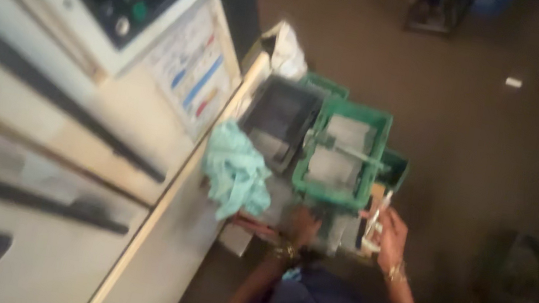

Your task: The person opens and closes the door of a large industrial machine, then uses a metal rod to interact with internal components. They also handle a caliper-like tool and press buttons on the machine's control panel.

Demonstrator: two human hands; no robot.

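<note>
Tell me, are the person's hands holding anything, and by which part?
The right hand grips a thin white stick-like tool by its lower end. The left hand rests by the green tray; blur hides whether it holds anything.

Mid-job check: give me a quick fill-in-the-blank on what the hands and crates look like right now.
1. The crate on top of the stack is ____ in colour.
2. The right hand holds a thin ____-coloured stick-like object.
3. The crumpled pale teal cloth lies to the ____ of the stacked crates in the picture.
4. Each wrist wears a ____-coloured bracelet, as on the left hand.

Missing words: green; white; left; gold
</note>
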